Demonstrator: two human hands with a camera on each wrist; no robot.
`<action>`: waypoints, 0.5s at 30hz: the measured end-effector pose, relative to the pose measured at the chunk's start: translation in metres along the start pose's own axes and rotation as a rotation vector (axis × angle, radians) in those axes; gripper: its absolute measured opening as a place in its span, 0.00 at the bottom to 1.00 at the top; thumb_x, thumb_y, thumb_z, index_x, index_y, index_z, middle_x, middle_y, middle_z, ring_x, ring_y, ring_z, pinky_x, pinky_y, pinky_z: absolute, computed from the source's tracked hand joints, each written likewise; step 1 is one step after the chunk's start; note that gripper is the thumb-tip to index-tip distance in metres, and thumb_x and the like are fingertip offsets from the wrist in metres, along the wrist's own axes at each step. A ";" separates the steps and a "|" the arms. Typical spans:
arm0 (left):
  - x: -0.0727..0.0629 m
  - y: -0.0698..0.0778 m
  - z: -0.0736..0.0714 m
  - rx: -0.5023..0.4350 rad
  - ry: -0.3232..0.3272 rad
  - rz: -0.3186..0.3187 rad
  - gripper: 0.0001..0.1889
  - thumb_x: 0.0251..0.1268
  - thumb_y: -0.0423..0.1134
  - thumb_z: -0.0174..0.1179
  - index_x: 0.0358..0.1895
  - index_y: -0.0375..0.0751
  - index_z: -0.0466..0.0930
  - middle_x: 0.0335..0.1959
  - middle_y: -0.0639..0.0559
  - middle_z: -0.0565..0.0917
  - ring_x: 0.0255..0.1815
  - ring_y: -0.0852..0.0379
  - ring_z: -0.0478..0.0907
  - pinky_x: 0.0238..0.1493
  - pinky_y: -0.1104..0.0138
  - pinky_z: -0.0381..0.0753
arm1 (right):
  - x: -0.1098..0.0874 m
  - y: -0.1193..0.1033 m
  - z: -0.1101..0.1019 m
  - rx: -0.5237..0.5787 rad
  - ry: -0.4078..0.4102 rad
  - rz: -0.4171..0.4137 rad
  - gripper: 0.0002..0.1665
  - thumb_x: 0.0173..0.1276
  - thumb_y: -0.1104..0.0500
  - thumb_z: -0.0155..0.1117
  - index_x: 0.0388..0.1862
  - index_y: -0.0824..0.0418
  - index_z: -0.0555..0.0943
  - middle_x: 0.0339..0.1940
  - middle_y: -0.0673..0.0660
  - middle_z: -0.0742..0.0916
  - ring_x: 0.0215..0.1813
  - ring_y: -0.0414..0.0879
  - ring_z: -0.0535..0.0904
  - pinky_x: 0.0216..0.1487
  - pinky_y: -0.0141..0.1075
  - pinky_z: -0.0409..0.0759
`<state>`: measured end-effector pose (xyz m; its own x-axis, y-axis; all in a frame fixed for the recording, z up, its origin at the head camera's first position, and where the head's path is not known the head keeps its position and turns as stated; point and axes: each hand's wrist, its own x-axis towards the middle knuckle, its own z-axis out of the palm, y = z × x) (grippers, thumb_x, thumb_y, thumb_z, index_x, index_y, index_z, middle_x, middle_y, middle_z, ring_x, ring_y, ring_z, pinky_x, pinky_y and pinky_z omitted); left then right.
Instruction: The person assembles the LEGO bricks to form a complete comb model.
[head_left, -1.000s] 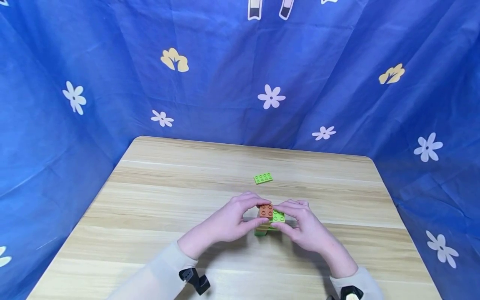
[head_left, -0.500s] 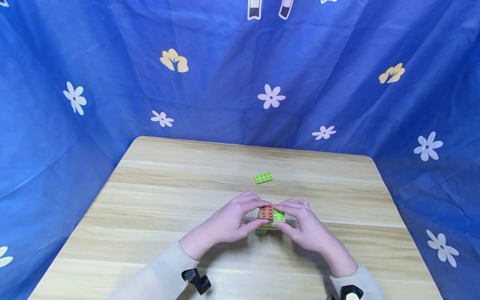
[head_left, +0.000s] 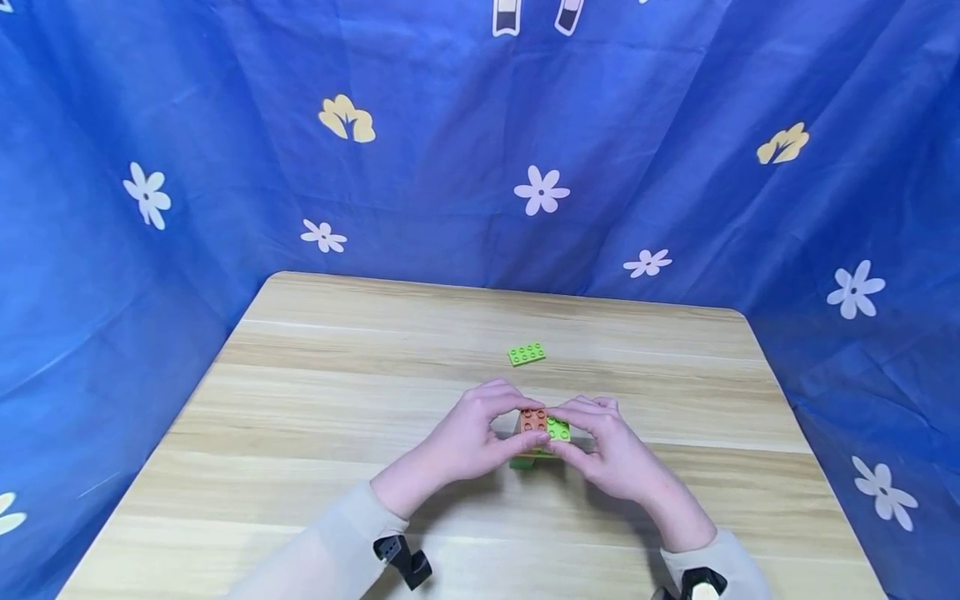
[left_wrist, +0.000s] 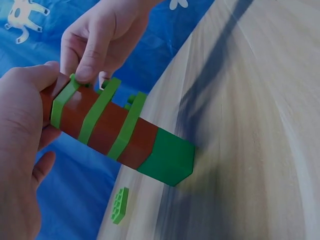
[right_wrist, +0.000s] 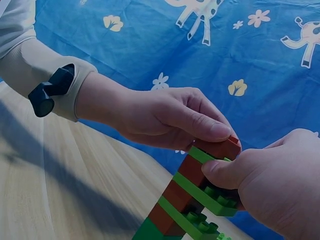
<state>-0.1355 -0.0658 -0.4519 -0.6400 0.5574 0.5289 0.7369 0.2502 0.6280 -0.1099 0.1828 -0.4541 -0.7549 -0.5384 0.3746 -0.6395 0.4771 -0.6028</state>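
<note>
A stacked tower of toy building bricks stands on the table, with brown bricks (left_wrist: 106, 127) and light green plates (left_wrist: 95, 111) alternating over a dark green brick (left_wrist: 167, 157) at the bottom. My left hand (head_left: 468, 433) pinches the topmost brown brick (head_left: 533, 419) between thumb and fingers. From the other side, my right hand (head_left: 611, 450) grips the uppermost light green plate (head_left: 558, 430) just below it, thumb in front and fingers behind. The plates jut out toward the right hand, their studs showing in the right wrist view. Both hands' fingers hide part of the tower's top.
A loose light green plate (head_left: 527, 354) lies flat on the wooden table (head_left: 337, 417), behind the tower. Blue patterned cloth (head_left: 450, 167) hangs around the back and sides of the table.
The left thumb has shifted slightly to the right and up over the front of the top brown brick, and the left forearm has moved a little right. My right hand keeps its hold.
</note>
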 end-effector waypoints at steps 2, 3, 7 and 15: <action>0.000 0.000 0.000 0.000 -0.001 -0.001 0.18 0.67 0.49 0.75 0.53 0.43 0.89 0.43 0.61 0.87 0.47 0.64 0.81 0.53 0.67 0.83 | 0.000 0.000 0.001 0.001 0.005 -0.008 0.25 0.70 0.56 0.77 0.64 0.58 0.86 0.56 0.45 0.89 0.58 0.43 0.84 0.62 0.50 0.66; 0.000 -0.001 0.000 -0.002 -0.003 -0.003 0.17 0.67 0.49 0.75 0.53 0.43 0.89 0.42 0.61 0.87 0.47 0.65 0.81 0.53 0.67 0.83 | 0.000 0.001 0.001 0.001 0.008 -0.012 0.25 0.69 0.56 0.77 0.64 0.58 0.86 0.56 0.45 0.89 0.58 0.43 0.84 0.62 0.50 0.66; 0.000 -0.002 0.000 -0.008 -0.012 -0.024 0.17 0.67 0.50 0.75 0.53 0.44 0.90 0.42 0.63 0.86 0.47 0.66 0.81 0.54 0.67 0.82 | -0.001 0.002 0.002 0.001 0.019 -0.025 0.26 0.69 0.56 0.78 0.64 0.57 0.85 0.56 0.44 0.89 0.58 0.43 0.84 0.63 0.49 0.66; -0.003 -0.004 0.004 -0.041 0.009 -0.021 0.17 0.66 0.48 0.76 0.53 0.45 0.89 0.42 0.62 0.87 0.47 0.64 0.82 0.53 0.64 0.84 | 0.000 0.003 0.003 0.007 0.020 -0.026 0.26 0.69 0.54 0.78 0.65 0.56 0.86 0.55 0.43 0.89 0.58 0.41 0.83 0.62 0.44 0.65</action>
<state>-0.1356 -0.0660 -0.4583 -0.6572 0.5452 0.5205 0.7141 0.2293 0.6614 -0.1111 0.1824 -0.4577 -0.7409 -0.5366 0.4039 -0.6578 0.4583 -0.5977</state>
